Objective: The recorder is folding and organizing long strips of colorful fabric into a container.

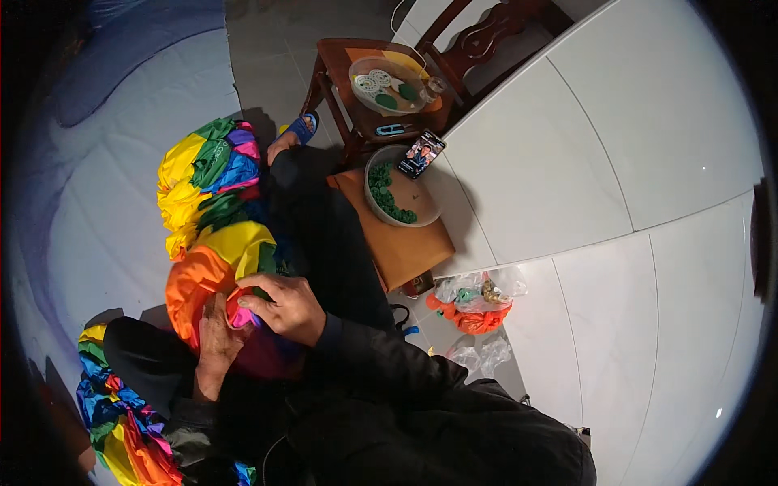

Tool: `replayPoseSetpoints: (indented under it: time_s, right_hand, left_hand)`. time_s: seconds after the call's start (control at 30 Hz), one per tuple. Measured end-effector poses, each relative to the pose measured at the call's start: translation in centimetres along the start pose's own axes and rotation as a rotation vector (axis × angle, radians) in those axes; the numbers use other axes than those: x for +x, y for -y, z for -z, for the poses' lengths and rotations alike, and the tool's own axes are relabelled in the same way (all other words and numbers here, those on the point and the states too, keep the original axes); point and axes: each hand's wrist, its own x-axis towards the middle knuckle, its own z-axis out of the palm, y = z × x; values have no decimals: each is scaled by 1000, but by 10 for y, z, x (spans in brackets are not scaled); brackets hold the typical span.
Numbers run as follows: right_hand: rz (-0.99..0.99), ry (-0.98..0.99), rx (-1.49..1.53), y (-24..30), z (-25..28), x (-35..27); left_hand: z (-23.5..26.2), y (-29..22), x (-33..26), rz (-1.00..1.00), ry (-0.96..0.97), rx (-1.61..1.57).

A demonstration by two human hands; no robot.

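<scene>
A long, bunched piece of thin, shiny rainbow fabric (197, 283) lies across my lap, with orange, yellow, green, blue and pink panels. My left hand (219, 338) is closed on its orange part, the fingers partly tucked into the folds. Close beside it, my right hand (285, 308) pinches a red-orange edge between thumb and fingers. Whether something small is also held there is hidden. The gathered yellow, green and blue end (194, 174) stretches away beyond my knees. More of the same kind of fabric (134, 433) trails down at the lower left.
To the right, a brown stool (417, 251) bears a round tub (421, 212) of dark green pieces, a phone (421, 154) leaning at its rim. Behind it, a wooden chair (324, 61) carries another clear tub (365, 93). Plastic bags (482, 312) lie beside the white tiled surface (559, 194).
</scene>
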Motion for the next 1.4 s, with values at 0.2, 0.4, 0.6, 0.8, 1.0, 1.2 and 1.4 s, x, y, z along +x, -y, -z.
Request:
replayPoseSetpoints:
  time_s: [0.2, 0.4, 0.6, 0.8, 1.0, 1.2, 1.4]
  right_hand:
    - [2, 14, 14, 4, 15, 8]
    - [-50, 34, -10, 12, 16, 17]
    - [-143, 10, -46, 19, 19, 17]
    - [85, -27, -273, 20, 27, 22]
    - [227, -71, -213, 15, 30, 28]
    - [3, 109, 259, 6, 25, 19]
    - [-31, 287, 433, 5, 37, 23]
  left_hand:
    - [-9, -7, 1, 14, -118, -97]
    - [-9, -11, -1, 37, -158, -122]
    - [-4, -10, -4, 60, -153, -96]
    - [-2, -14, -3, 39, -142, -150]
    - [-1, -19, -2, 36, -154, -211]
    - [9, -38, 4, -18, -136, -301]
    - [18, -29, 1, -14, 36, -443]
